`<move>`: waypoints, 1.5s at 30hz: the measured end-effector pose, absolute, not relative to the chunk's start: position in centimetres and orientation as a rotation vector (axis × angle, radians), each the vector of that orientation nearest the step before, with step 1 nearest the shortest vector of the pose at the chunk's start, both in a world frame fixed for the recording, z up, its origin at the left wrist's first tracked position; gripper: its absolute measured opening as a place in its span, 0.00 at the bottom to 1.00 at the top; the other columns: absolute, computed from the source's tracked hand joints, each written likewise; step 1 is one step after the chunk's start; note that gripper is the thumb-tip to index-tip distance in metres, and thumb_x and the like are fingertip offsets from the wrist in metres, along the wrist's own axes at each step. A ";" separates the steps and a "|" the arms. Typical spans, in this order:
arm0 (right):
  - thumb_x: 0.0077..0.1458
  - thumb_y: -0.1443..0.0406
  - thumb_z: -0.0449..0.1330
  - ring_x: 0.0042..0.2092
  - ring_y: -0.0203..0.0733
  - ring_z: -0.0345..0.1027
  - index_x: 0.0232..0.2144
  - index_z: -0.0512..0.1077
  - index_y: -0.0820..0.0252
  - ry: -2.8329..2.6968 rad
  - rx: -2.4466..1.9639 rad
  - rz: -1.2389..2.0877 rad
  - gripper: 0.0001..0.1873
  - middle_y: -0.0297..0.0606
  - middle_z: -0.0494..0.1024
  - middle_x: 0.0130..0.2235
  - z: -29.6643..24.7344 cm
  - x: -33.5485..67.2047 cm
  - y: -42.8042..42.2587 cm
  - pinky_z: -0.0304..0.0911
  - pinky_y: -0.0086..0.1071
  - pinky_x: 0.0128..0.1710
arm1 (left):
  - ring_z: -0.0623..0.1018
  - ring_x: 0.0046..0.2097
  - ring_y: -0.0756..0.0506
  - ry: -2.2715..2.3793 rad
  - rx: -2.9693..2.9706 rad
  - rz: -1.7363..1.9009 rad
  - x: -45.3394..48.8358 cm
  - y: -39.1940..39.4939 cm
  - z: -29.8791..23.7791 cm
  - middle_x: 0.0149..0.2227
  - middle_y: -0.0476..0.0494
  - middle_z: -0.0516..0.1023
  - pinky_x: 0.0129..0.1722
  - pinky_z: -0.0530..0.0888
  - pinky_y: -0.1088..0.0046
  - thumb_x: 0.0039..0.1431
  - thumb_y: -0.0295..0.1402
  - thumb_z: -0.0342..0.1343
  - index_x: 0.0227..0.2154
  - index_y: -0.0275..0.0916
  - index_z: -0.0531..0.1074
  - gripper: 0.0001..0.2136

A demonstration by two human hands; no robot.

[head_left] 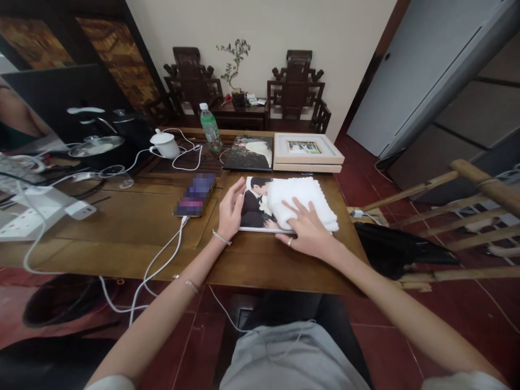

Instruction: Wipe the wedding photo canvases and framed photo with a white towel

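Your right hand [309, 230] lies flat on a folded white towel [303, 197], nubbly and soft, fingers spread wide and gripping nothing. The towel covers the right half of a glossy rectangular photo panel [254, 208], which lies flat on the dark wooden bench [134, 227], long axis left to right. Your left hand [231, 208] rests open against its left edge. A phone [195, 194] on a white cable [162, 260] sits just left; stacked pale frames [306, 149] lie behind.

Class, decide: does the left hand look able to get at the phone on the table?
Probably yes: the left hand touches the photo, with only bare table between it and the phone.
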State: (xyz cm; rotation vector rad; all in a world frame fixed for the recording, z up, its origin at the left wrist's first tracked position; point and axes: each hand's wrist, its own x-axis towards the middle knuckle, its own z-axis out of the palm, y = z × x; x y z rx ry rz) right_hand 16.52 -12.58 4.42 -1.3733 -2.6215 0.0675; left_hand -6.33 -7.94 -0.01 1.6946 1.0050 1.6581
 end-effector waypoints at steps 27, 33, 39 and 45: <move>0.58 0.55 0.55 0.54 0.53 0.69 0.50 0.66 0.63 -0.893 -1.097 0.053 0.23 0.50 0.74 0.47 8.4 12.9 -10.4 0.68 0.50 0.53 | 0.76 0.54 0.36 0.651 0.957 0.815 -6.4 -8.4 1.2 0.52 0.26 0.75 0.59 0.68 0.56 0.61 0.39 0.57 0.49 0.31 0.72 0.18; 0.58 0.61 0.50 0.56 0.47 0.68 0.61 0.48 0.58 -0.611 -0.965 0.334 0.30 0.49 0.67 0.57 7.3 13.2 -9.1 0.69 0.50 0.53 | 0.74 0.56 0.36 0.535 1.056 0.697 -6.0 -9.0 0.9 0.54 0.30 0.74 0.59 0.68 0.56 0.58 0.38 0.62 0.49 0.34 0.73 0.19; 0.53 0.63 0.56 0.56 0.48 0.68 0.60 0.54 0.58 -0.562 -1.001 0.508 0.33 0.47 0.69 0.58 4.1 13.2 -10.8 0.67 0.51 0.54 | 0.76 0.54 0.38 0.714 0.976 0.849 -5.5 -9.1 0.5 0.50 0.31 0.77 0.58 0.70 0.57 0.60 0.32 0.59 0.46 0.33 0.73 0.13; 0.50 0.60 0.62 0.55 0.49 0.69 0.55 0.63 0.61 -0.512 -0.989 0.658 0.30 0.48 0.72 0.56 4.0 15.4 -13.7 0.65 0.48 0.56 | 0.82 0.44 0.41 0.885 0.749 1.007 -5.9 -8.2 0.5 0.43 0.32 0.81 0.49 0.78 0.67 0.65 0.28 0.50 0.43 0.30 0.74 0.10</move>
